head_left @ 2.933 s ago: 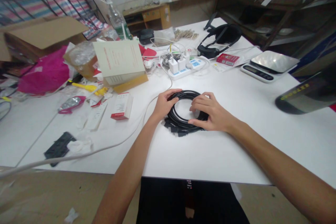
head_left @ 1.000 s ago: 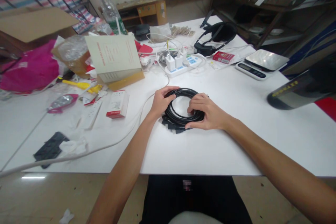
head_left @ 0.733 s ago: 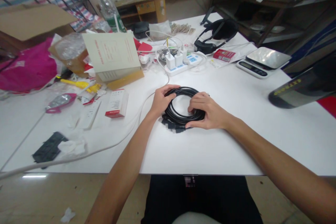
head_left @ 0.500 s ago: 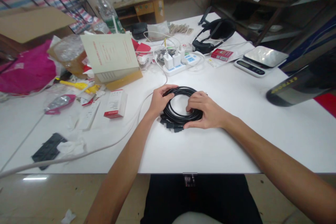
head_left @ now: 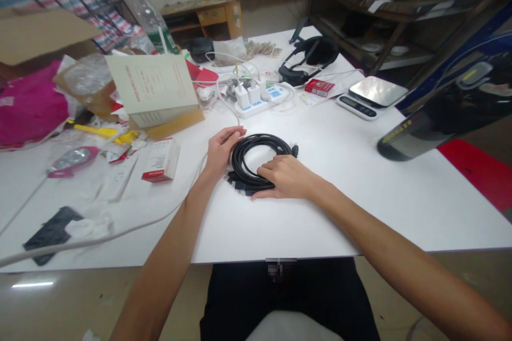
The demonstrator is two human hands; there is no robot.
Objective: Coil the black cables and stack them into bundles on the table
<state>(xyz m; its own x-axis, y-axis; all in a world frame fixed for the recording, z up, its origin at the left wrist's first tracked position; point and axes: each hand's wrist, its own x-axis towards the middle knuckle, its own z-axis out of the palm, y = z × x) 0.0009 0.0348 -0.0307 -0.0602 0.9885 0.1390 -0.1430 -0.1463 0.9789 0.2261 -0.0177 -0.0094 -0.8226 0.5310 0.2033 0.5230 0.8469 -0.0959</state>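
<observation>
A coil of black cable (head_left: 260, 146) lies flat on the white table (head_left: 360, 192), with several black plugs sticking out at its near left edge. My left hand (head_left: 221, 150) is curled against the coil's left side, fingers round the strands. My right hand (head_left: 285, 178) lies over the coil's near right part, fingers pressed on the strands.
A white power strip (head_left: 256, 102) with chargers sits behind the coil, a kitchen scale (head_left: 370, 96) to the right, a black headset (head_left: 306, 58) at the back. Left are a cream booklet (head_left: 152, 88), a red-and-white box (head_left: 161, 160) and a white cord (head_left: 120, 232). A dark cylinder (head_left: 436, 117) juts in from the right.
The view has swung right, so everything sits further left in the picture. My right hand has slid down to the coil's near edge, uncovering its far right side. My left hand stays on the left side.
</observation>
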